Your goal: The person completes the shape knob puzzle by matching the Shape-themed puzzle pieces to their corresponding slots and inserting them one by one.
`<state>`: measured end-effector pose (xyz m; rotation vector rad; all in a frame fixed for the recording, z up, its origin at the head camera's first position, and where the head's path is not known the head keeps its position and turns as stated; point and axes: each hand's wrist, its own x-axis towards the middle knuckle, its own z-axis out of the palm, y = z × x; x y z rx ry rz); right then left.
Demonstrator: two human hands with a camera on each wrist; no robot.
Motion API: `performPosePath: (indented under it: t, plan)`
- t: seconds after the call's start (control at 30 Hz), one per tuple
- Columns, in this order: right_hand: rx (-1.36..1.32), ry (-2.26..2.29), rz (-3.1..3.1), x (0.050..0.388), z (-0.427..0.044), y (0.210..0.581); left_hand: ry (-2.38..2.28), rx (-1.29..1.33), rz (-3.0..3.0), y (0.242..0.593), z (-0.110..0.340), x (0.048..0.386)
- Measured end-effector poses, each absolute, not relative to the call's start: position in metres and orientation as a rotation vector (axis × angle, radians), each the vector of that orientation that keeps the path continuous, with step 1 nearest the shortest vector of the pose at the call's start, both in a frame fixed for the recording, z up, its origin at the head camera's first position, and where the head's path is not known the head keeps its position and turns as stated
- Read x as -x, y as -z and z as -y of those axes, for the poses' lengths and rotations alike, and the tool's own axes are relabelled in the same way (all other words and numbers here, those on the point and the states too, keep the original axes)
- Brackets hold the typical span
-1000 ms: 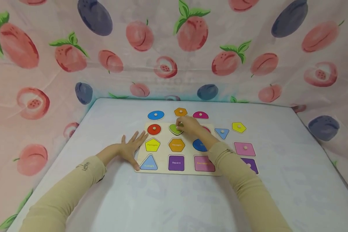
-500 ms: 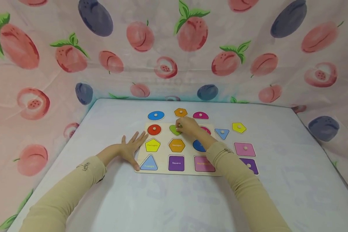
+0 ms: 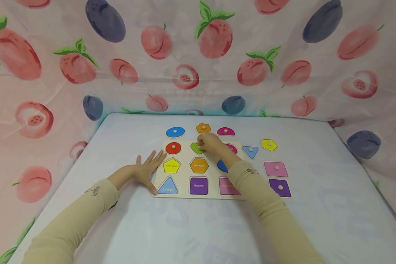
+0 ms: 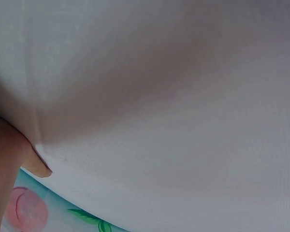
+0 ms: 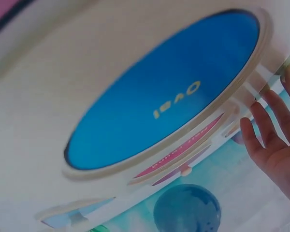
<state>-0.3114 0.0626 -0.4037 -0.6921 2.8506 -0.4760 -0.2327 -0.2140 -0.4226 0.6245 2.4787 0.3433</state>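
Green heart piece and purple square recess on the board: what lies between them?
In the head view, the orange hexagon recess lies between the green heart piece and the purple square recess.

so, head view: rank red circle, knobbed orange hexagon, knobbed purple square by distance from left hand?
Nearest to left hand first:
1. Red circle, far-left corner of board
2. Knobbed orange hexagon, beyond the far edge
3. Knobbed purple square, off the right side

Head view evenly lit, faint soft shadows on tabletop [image 3: 198,227]; wrist views dimmer, left hazy, right soft-focused.
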Motion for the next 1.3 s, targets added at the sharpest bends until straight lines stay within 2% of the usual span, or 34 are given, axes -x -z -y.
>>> performPosePath:
  t: [0.67,1.3]
  plan:
    - [0.557,0.475,-2.883,0.308,-0.052,0.407,-0.354,-0.615,-2.481,0.422,0.216,0.23]
    - [0.58,0.605,-2.81,0.309,-0.064,0.404,-0.346,-0.62,-2.477,0.423,0.214,0.233]
